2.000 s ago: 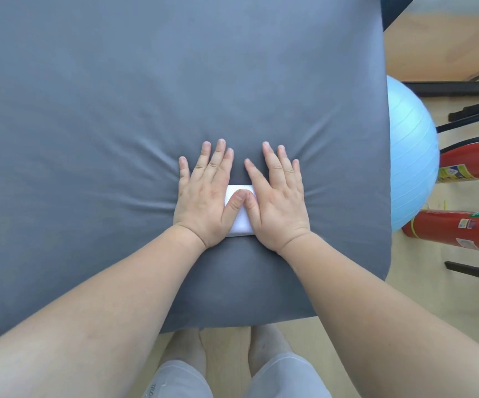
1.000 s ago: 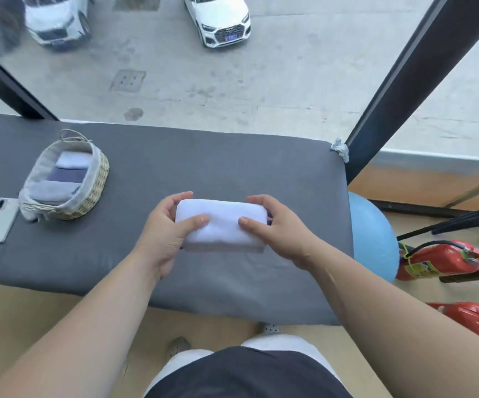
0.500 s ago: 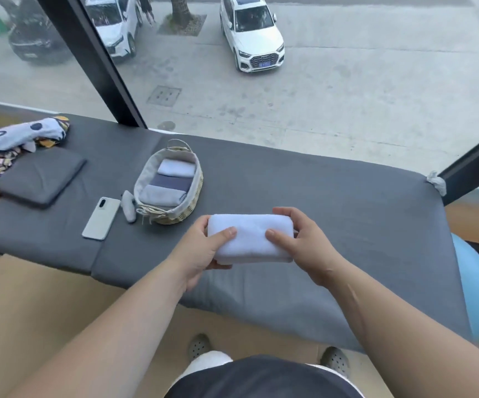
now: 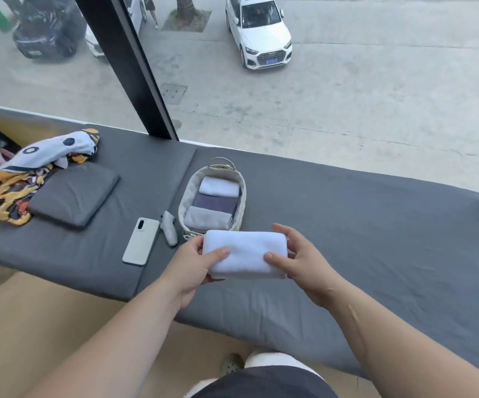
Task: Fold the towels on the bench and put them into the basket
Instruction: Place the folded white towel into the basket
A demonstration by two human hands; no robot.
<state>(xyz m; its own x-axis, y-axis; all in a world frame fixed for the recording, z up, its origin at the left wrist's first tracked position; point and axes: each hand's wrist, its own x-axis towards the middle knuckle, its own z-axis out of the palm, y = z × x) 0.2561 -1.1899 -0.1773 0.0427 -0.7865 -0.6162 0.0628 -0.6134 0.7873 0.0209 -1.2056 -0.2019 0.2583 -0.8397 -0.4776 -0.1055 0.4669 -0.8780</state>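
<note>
Over the grey padded worktop along a street-facing window, left grip and right grip both clasp a folded white towel — just before the basket.

A pale green phone lies face down near the front edge of the bench, towards its left end, with a small grey oblong object just beside it on the right. Further left sits a flat grey cushion, and a crumpled yellow, black and white patterned cloth spills over the far left corner. Beyond the back edge, a black window post rises; outside stand a white car and a dark car.
</note>
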